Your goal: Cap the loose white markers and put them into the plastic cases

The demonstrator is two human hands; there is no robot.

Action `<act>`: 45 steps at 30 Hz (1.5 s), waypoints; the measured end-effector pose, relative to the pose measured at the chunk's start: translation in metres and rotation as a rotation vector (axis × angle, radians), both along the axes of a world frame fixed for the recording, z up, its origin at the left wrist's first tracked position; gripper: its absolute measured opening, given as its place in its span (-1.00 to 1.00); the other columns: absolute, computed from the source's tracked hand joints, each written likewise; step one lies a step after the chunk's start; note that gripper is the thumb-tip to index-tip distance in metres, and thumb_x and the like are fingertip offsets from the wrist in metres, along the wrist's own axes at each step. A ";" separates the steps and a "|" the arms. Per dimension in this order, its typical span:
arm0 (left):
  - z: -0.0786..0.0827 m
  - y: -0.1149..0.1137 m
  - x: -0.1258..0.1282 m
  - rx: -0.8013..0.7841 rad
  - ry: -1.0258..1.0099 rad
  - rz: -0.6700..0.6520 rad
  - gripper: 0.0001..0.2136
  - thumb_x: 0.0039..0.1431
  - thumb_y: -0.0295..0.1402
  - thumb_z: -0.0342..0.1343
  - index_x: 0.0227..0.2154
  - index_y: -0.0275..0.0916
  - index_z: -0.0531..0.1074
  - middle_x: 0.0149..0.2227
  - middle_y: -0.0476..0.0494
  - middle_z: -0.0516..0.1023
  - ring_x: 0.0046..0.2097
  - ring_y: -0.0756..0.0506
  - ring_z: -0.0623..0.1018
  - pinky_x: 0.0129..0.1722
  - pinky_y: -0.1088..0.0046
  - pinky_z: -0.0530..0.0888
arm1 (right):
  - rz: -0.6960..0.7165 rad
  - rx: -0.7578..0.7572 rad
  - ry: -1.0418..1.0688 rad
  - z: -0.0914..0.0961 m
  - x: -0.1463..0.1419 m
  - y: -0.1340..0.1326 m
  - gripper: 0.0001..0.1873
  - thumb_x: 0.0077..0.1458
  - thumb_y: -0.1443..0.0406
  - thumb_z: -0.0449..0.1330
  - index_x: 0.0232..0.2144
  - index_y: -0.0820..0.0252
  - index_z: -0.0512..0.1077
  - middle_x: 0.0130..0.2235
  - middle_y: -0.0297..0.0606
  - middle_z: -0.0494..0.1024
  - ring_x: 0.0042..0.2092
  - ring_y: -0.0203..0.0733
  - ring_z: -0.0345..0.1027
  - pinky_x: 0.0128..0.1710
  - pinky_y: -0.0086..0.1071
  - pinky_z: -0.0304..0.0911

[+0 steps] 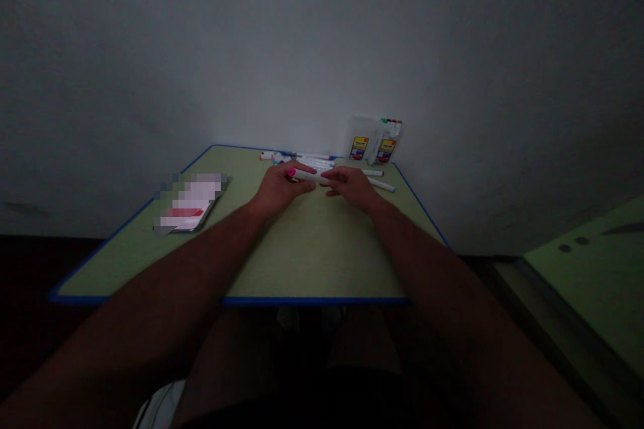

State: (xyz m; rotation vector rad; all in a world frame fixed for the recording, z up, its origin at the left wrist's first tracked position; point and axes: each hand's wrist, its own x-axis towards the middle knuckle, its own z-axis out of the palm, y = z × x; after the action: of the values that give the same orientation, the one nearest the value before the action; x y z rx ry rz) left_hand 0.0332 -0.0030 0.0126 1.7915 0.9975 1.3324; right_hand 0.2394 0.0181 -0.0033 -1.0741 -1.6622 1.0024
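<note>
A white marker with a pink end (304, 175) lies level between my two hands, above the far half of the table. My left hand (282, 186) grips it near the pink end, with thumb below and fingers above. At the marker's other end, the thumb and fingers of my right hand (351, 186) close on it. Just behind my hands lie several white markers (319, 163) in a loose pile. Two more, a white marker (383, 185) with a blue tip and a dark-tipped marker (373, 173), rest beside my right hand.
Two clear packs stand against the wall: one pack (359, 147) on the left, and a pack with coloured-capped markers (386, 147) on the right. A phone (194, 204), partly blurred, lies at the left on the blue-edged table (322, 255). A green panel (594, 268) is at far right.
</note>
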 end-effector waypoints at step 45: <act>-0.010 0.015 -0.011 0.293 0.541 0.169 -0.66 0.22 -0.35 0.11 0.04 -0.21 0.55 -0.17 -0.18 0.64 -0.21 -0.13 0.57 -0.10 0.30 0.47 | -0.296 -0.011 0.459 0.038 0.031 0.000 -0.71 -0.22 0.21 0.45 -0.42 0.20 0.49 -0.48 -0.36 0.55 -0.49 -0.30 0.45 -0.53 -0.45 0.41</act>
State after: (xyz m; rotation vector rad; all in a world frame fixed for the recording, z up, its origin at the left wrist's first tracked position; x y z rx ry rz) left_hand 0.0221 0.0115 0.0027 2.4147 1.3109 1.1562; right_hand 0.2700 0.0178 0.0350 -0.9730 -1.0949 0.9732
